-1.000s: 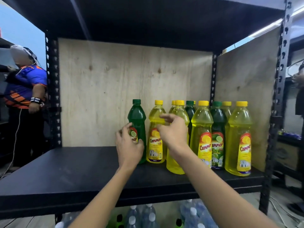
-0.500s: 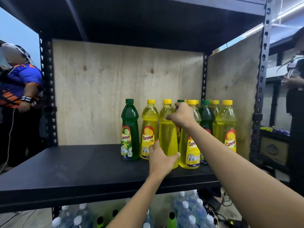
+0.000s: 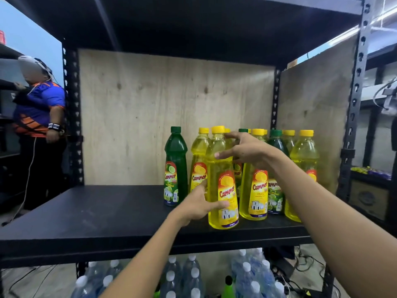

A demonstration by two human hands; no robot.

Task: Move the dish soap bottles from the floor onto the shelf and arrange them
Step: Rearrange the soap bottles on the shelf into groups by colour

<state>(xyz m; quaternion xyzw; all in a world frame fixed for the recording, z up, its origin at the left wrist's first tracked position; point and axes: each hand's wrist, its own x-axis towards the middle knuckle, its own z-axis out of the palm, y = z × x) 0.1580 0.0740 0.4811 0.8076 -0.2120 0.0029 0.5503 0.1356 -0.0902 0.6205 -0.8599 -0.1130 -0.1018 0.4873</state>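
Several yellow and green dish soap bottles stand grouped on the right half of the black shelf point(image 3: 90, 214). A yellow bottle point(image 3: 223, 186) stands at the front of the group, its label facing me. My left hand point(image 3: 198, 204) wraps its lower part, thumb across the front. My right hand point(image 3: 247, 150) hovers at the bottle's shoulder with fingers spread, touching or almost touching it. A green bottle point(image 3: 175, 166) stands at the left end of the group. Another yellow bottle point(image 3: 255, 179) stands to the right of the held one.
Plywood panels close the shelf's back point(image 3: 171, 117) and right side. Below the shelf stand several water bottles point(image 3: 189, 276) and a green bottle top point(image 3: 228, 286). A person point(image 3: 38, 117) in a blue and orange shirt stands at the left. Cables lie on the floor at right.
My left hand has taken hold of the front yellow bottle, whose label has turned toward me. My right hand has come off the bottle necks and opened by its shoulder.
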